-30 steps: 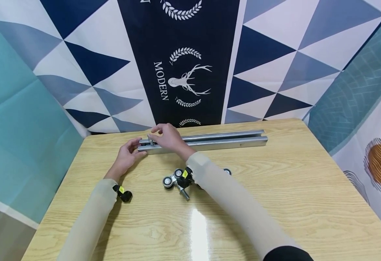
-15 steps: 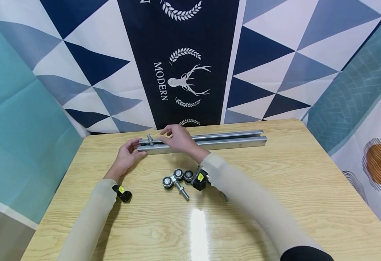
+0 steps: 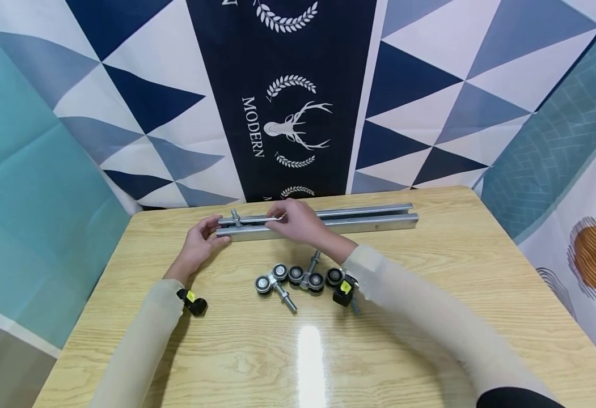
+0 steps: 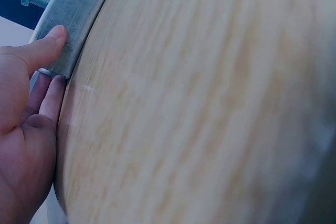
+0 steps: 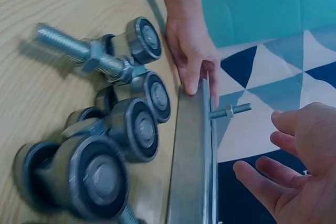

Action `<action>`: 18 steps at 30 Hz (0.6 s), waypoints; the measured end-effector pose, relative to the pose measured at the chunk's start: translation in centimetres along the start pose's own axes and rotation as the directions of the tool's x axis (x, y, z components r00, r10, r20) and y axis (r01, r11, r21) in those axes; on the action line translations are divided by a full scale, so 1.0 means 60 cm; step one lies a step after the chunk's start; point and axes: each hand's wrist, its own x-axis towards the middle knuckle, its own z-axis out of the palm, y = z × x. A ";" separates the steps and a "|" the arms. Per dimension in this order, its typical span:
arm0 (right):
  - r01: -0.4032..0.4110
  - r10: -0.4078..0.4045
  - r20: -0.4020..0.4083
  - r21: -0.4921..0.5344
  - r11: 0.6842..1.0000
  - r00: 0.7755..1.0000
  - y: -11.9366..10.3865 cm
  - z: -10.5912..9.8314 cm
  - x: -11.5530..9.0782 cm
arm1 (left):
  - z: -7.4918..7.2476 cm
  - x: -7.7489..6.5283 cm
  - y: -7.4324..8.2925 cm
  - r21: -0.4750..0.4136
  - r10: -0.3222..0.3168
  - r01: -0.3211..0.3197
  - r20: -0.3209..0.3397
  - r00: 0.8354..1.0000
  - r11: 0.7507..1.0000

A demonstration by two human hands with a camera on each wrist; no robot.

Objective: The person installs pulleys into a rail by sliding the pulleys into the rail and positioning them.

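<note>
A galvanized steel channel rail (image 3: 389,222) lies along the back of the table, slot upward. My left hand (image 3: 199,243) grips its left end, thumb (image 4: 55,38) on the front face and fingers round the end. Just beside that hand a threaded bolt with a nut (image 3: 235,216) stands up out of the slot; whatever carries it inside the rail is hidden. Over the rail, to the right of the bolt, is my right hand (image 3: 298,221). Its fingers are loosely bent with nothing between them, as the right wrist view shows, apart from the bolt (image 5: 231,111).
In front of the rail, three roller trolleys with black-rimmed wheels and threaded bolts lie in a row: a left one (image 3: 272,281), a middle one (image 3: 309,277) and a right one (image 3: 335,277), partly covered by the right wrist camera (image 3: 345,292). A patterned cloth (image 3: 298,113) hangs behind the table.
My right hand has moved from the bolt to the right along the rail, uncovering the bolt and the middle trolley. The left hand and the rail have stayed in place.
</note>
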 end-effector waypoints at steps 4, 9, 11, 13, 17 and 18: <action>0.040 -0.040 -0.001 0.023 0.999 0.999 0.005 -0.014 -0.017 | 0.001 0.000 0.000 -0.001 0.002 -0.002 -0.002 1.000 1.000; 0.080 -0.080 0.002 -0.002 0.997 0.997 0.012 -0.031 -0.035 | 0.000 0.001 -0.002 0.004 0.006 -0.006 -0.002 1.000 1.000; 0.096 -0.095 0.012 -0.036 0.995 0.995 0.015 -0.037 -0.043 | -0.001 0.002 -0.003 0.005 0.004 -0.004 -0.003 1.000 1.000; 0.110 -0.109 0.023 -0.076 0.991 0.994 0.016 -0.041 -0.051 | -0.002 0.002 -0.004 0.008 0.004 -0.004 -0.003 1.000 1.000; 0.130 -0.127 0.034 -0.125 0.984 0.991 0.015 -0.048 -0.070 | -0.001 0.002 -0.004 0.009 0.008 -0.008 -0.003 1.000 1.000; 0.134 -0.130 0.039 -0.138 0.981 0.991 0.015 -0.049 -0.075 | 0.000 0.002 -0.004 0.008 0.008 -0.008 -0.002 1.000 1.000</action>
